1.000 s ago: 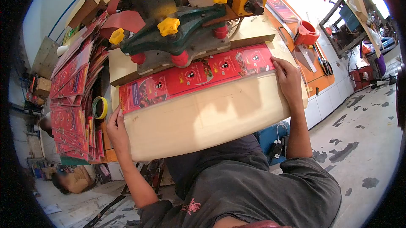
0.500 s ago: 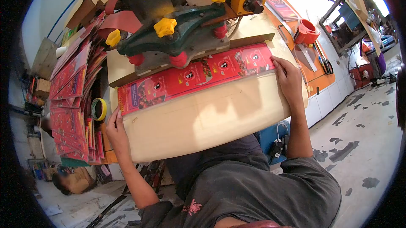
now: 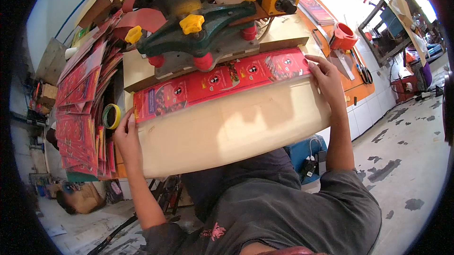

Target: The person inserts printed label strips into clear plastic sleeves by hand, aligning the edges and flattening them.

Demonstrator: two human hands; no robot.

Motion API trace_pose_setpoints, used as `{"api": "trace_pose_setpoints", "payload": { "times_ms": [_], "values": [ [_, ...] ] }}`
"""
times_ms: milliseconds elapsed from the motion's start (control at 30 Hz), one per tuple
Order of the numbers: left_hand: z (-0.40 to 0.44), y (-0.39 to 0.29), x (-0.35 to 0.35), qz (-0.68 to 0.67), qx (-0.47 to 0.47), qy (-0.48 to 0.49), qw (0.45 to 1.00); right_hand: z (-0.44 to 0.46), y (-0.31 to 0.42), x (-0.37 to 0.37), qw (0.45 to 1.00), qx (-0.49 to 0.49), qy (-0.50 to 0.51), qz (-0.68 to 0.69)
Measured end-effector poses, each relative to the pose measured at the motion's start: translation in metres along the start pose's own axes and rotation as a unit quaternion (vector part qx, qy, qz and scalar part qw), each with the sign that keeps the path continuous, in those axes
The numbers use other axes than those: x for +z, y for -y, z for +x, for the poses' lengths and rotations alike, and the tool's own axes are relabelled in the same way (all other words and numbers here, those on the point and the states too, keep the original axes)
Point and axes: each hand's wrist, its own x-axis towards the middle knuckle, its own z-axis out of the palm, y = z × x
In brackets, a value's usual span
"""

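one half-curled left hand is at the left end of a red printed strip, right hand at its right; whether either grips, i cannot tell.

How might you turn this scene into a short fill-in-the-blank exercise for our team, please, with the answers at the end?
1. The left hand and right hand are at opposite ends of a mainly ____ printed sheet.
2. Three star-shaped knobs, all ____, sit along the dark green press frame.
3. Of the two hands, the scissors lie nearer the ____ one.

Missing words: red; yellow; right.
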Motion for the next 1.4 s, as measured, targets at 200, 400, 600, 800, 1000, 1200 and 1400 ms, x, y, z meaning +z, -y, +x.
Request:
{"api": "trace_pose_setpoints", "payload": {
  "times_ms": [200, 400, 600, 800, 1000, 1200, 1400],
  "values": [
    [0.039, 0.012, 0.003, -0.006, 0.015, 0.065, 0.998, 0.025, -0.002, 0.008, 0.975, -0.051, -0.029, -0.212],
    [0.047, 0.031, 0.013, 0.049, 0.054, 0.039, 0.997, 0.016, 0.005, 0.017, 0.959, -0.05, -0.073, -0.268],
    [0.04, 0.018, 0.012, 0.092, 0.066, 0.026, 0.993, 0.016, 0.009, 0.019, 0.965, -0.019, -0.069, -0.252],
    [0.042, 0.026, 0.014, 0.064, 0.046, 0.027, 0.997, 0.019, -0.007, 0.019, 0.962, -0.078, -0.085, -0.247],
    [0.04, 0.028, 0.017, 0.007, 0.063, -0.004, 0.998, 0.015, -0.006, 0.022, 0.973, -0.139, -0.1, -0.154],
    [0.038, 0.022, 0.016, -0.004, 0.065, -0.021, 0.998, 0.01, 0.005, 0.02, 0.983, -0.082, -0.102, -0.126],
    [0.037, 0.023, 0.014, -0.021, 0.073, -0.021, 0.997, 0.01, 0.001, 0.017, 0.987, -0.098, -0.1, -0.077]
  ]
}}
